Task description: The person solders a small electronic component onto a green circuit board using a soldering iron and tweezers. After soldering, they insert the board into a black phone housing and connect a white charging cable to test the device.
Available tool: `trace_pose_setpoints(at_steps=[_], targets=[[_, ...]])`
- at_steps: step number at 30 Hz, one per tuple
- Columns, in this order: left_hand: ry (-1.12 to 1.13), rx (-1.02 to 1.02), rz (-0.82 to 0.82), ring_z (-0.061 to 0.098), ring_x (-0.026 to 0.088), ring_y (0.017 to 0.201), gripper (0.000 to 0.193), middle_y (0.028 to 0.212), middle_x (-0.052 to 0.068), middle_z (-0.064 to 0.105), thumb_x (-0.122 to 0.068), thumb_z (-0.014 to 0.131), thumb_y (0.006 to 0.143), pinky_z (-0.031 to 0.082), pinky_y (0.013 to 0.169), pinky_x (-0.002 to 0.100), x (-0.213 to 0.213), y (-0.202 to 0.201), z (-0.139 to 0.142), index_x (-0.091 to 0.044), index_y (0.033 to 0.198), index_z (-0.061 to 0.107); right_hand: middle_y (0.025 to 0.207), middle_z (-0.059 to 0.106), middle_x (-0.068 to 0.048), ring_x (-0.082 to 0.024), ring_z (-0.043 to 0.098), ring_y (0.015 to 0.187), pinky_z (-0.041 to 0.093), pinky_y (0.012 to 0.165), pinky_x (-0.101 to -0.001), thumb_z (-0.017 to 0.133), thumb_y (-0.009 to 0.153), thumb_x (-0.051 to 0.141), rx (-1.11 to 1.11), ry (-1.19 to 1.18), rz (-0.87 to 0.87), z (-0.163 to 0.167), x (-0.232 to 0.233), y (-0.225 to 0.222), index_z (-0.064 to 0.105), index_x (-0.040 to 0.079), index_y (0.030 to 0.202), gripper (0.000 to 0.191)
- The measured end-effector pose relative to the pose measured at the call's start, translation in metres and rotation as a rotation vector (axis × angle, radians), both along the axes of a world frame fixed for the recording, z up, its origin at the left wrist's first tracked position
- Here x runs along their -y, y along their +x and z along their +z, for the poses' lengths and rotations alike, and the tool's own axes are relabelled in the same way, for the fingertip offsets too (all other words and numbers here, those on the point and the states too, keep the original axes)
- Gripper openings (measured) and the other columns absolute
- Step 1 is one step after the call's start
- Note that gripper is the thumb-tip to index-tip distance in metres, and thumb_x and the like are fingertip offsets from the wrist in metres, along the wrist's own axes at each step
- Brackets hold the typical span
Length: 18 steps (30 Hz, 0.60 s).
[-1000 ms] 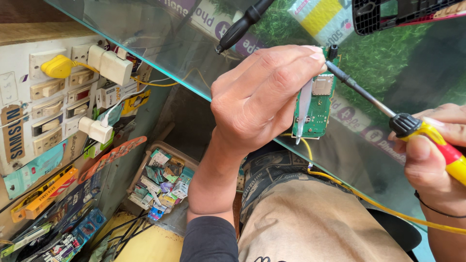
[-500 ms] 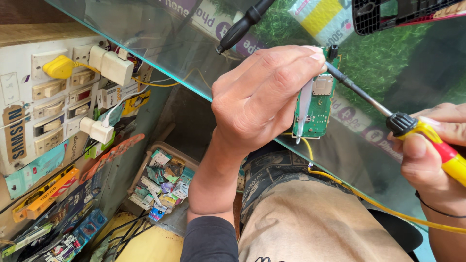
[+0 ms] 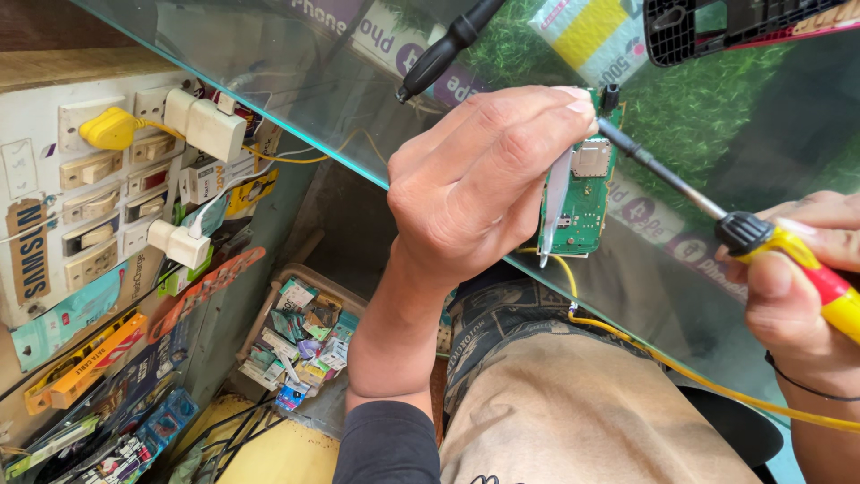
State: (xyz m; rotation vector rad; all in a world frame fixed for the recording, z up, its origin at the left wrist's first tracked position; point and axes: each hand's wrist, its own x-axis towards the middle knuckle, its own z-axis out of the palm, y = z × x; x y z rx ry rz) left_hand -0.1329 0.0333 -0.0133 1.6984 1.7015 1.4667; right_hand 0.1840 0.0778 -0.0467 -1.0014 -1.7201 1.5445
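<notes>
Fingers on flat green circuit board, slim metal screwdriver alongside.

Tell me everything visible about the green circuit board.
The green circuit board is small and rectangular, with a metal shield near its top and a pale flat strip along its left edge. It stands upright at the glass counter edge, pinched by the left hand. The soldering iron tip, held by the right hand, meets its upper right corner.
</notes>
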Motion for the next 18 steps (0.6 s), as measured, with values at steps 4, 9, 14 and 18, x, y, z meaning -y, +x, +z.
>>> trace_pose_setpoints(at_steps=[4,9,14,18], targets=[[-0.001,0.004,-0.006,0.074,0.023,0.106,0.034,0.113,0.009,0.070,0.011,0.077,0.095,0.064,0.092,0.029,0.000,0.000,0.000,-0.004,0.123,0.065,0.100,0.064,-0.010,-0.015,0.066,0.078,0.057,0.071,-0.0250,0.074,0.108,0.023,0.018,-0.015,0.009,0.001,0.001,0.003,0.055,0.005,0.119,0.028],[0.002,0.001,-0.003,0.074,0.023,0.106,0.034,0.116,0.009,0.070,0.011,0.076,0.095,0.064,0.092,0.028,0.000,0.000,0.000,-0.004,0.123,0.065,0.101,0.063,-0.009,-0.015,0.067,0.079,0.058,0.070,-0.0253,0.075,0.107,0.024,0.004,-0.036,0.002,0.000,0.002,0.007,0.055,0.007,0.122,0.030],[-0.001,0.002,-0.006,0.074,0.023,0.106,0.033,0.113,0.009,0.070,0.011,0.077,0.096,0.064,0.092,0.028,0.000,0.000,0.000,-0.004,0.123,0.065,0.101,0.062,-0.009,-0.015,0.066,0.079,0.057,0.070,-0.0258,0.075,0.108,0.025,-0.013,-0.048,-0.006,-0.005,0.003,0.010,0.056,0.007,0.123,0.031],[-0.002,0.001,-0.005,0.074,0.023,0.106,0.033,0.115,0.009,0.070,0.011,0.077,0.096,0.064,0.092,0.028,0.000,0.000,0.000,-0.004,0.123,0.065,0.099,0.063,-0.009,-0.015,0.065,0.077,0.057,0.069,-0.0258,0.075,0.107,0.025,-0.004,-0.042,0.002,-0.006,0.003,0.012,0.057,0.007,0.123,0.030]])
